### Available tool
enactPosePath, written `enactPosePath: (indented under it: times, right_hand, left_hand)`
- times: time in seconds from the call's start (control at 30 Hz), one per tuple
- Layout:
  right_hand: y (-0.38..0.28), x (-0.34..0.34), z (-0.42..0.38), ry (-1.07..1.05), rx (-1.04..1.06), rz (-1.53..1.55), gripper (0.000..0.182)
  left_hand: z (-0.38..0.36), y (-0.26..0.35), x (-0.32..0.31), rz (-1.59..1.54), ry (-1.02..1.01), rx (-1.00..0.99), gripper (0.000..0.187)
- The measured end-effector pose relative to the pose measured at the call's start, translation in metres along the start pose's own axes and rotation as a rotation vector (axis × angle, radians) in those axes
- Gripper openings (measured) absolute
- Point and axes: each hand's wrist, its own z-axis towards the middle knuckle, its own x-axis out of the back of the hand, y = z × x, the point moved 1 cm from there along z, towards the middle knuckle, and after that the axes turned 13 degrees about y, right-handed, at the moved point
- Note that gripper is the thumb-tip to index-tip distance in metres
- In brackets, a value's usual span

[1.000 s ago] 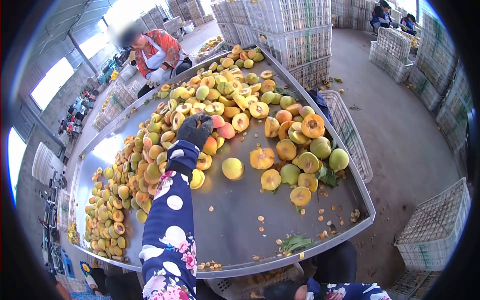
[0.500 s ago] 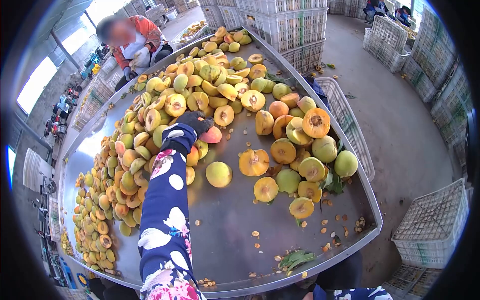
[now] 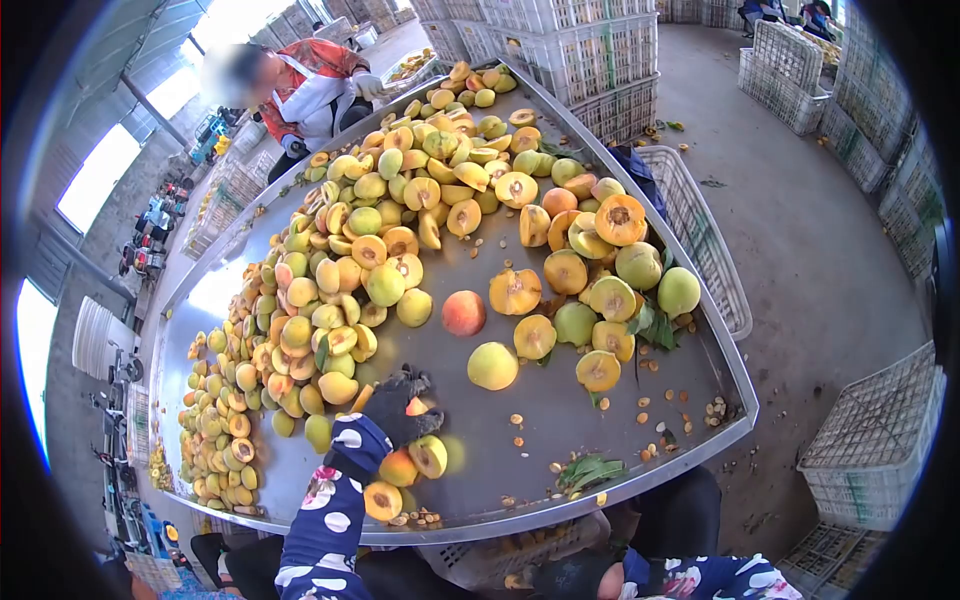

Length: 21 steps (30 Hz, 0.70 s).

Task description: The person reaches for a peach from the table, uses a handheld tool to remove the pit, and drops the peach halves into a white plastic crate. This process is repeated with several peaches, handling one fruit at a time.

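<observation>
My left hand (image 3: pixel 400 408), in a dark glove and a navy patterned sleeve, is low over the near part of the metal table (image 3: pixel 460 415). Its fingers are curled, with an orange fruit piece (image 3: pixel 417 406) showing between them. Just below it lie a cut fruit half (image 3: pixel 430 456), an orange-yellow fruit (image 3: pixel 398 468) and another half with a brown centre (image 3: pixel 383 500). At the bottom edge, below the table rim, my right hand (image 3: pixel 568 577) is in a dark glove. Its fingers are hidden in shadow, and what it holds cannot be made out.
A large heap of fruit (image 3: pixel 330 290) covers the table's left and far side. More halves and whole fruit (image 3: pixel 600 300) lie at the right with leaves (image 3: pixel 590 472) and loose pits. A person (image 3: pixel 310 85) sits beyond the far left edge. Crates (image 3: pixel 580 60) stand behind.
My left hand has come back from the heap toward the near edge, with several fruits now around it. A red fruit and a yellow one lie apart mid-table. The view has shifted.
</observation>
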Motion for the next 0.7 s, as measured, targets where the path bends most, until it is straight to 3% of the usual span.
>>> enactPosePath:
  times: [0.07,0.17,0.3,0.4,0.5,0.57,0.63,0.7]
  right_hand:
    - [-0.005,-0.003,-0.005,-0.002,0.010,-0.006,0.032]
    - [-0.012,-0.008,-0.011,-0.003,0.021,-0.013,0.032]
    - [-0.019,-0.016,-0.018,-0.004,0.039,-0.011,0.032]
    - [-0.023,-0.024,-0.022,-0.002,0.077,0.003,0.032]
    - [-0.026,-0.033,-0.013,-0.011,0.153,0.027,0.032]
    - [-0.031,-0.041,-0.009,-0.007,0.238,0.048,0.033]
    - [-0.034,-0.047,-0.005,0.006,0.328,0.069,0.033]
    - [-0.039,-0.049,-0.004,0.030,0.373,0.170,0.033]
  left_hand:
    - [-0.009,-0.032,-0.017,-0.120,-0.235,0.295,0.030]
    - [0.041,0.022,0.018,-0.274,0.110,0.377,0.036]
    - [0.119,0.021,-0.040,0.058,0.574,0.046,0.052]
    - [0.144,0.024,-0.049,0.267,0.080,-0.029,0.055]
    - [0.127,0.003,-0.053,-0.733,0.026,0.415,0.049]
    - [0.087,0.018,-0.018,-1.598,-0.192,0.644,0.050]
    - [0.045,0.052,0.022,-1.975,-0.248,0.660,0.052]
    - [0.009,0.067,0.041,-1.958,-0.181,0.635,0.056]
